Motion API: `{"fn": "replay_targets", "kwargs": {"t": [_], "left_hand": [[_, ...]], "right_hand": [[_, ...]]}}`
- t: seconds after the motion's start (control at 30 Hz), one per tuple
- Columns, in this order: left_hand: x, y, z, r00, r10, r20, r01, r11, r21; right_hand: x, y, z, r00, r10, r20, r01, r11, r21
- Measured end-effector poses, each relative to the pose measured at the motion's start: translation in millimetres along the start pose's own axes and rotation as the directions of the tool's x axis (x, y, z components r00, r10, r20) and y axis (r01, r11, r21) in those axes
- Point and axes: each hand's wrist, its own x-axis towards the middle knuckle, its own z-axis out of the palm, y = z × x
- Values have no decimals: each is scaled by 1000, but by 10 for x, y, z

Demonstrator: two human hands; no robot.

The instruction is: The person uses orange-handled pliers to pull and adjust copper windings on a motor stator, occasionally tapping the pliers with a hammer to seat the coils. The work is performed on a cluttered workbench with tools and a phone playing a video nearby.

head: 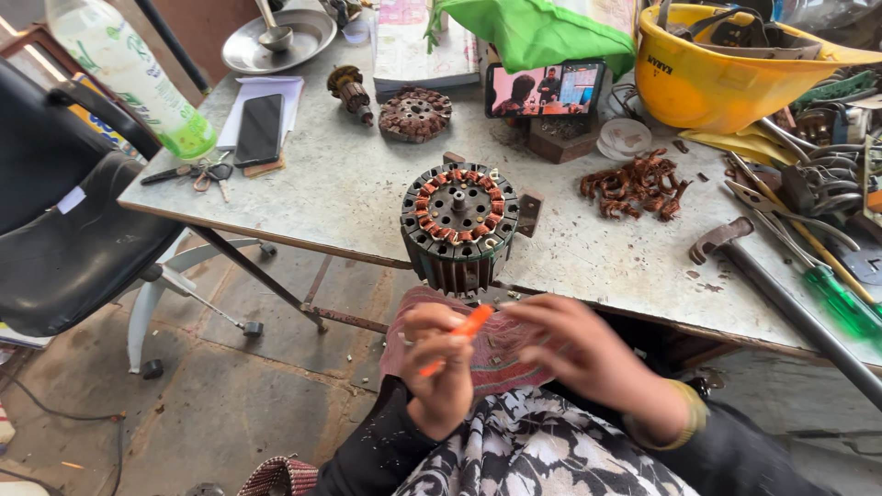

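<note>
Orange tool sits low in view, over person's lap, below table edge. Left hand clamped around its lower part; right hand just beside, fingers curled, grip unclear. Motor stator with copper windings at table edge, just above hands. Copper wire scraps, yellow helmet, phone further out.

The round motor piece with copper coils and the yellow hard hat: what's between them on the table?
In the head view, between the round dark motor stator with copper coils and the yellow plastic hard hat lies a heap of loose copper wire bits.
</note>
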Motion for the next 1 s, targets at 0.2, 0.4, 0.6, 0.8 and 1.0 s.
{"fn": "replay_targets", "kwargs": {"t": [0.2,0.4,0.6,0.8,1.0], "left_hand": [[42,41,-77,988,-52,143,46,998,51],[20,-9,-18,939,-299,172,281,952,122],[39,-15,-51,982,-186,32,188,981,-46],[172,48,-168,997,-39,-62,36,999,-37],[314,28,-283,982,-1,-191,-22,993,-117]], "right_hand": [[204,120,418,999,-46,-1,41,867,497],[116,171,269,997,14,-72,23,873,487],[146,-6,218,998,-52,22,41,942,334],[269,-113,126,998,-23,60,6,961,275],[478,-307,-129,867,-446,-222,322,842,-433]]}}
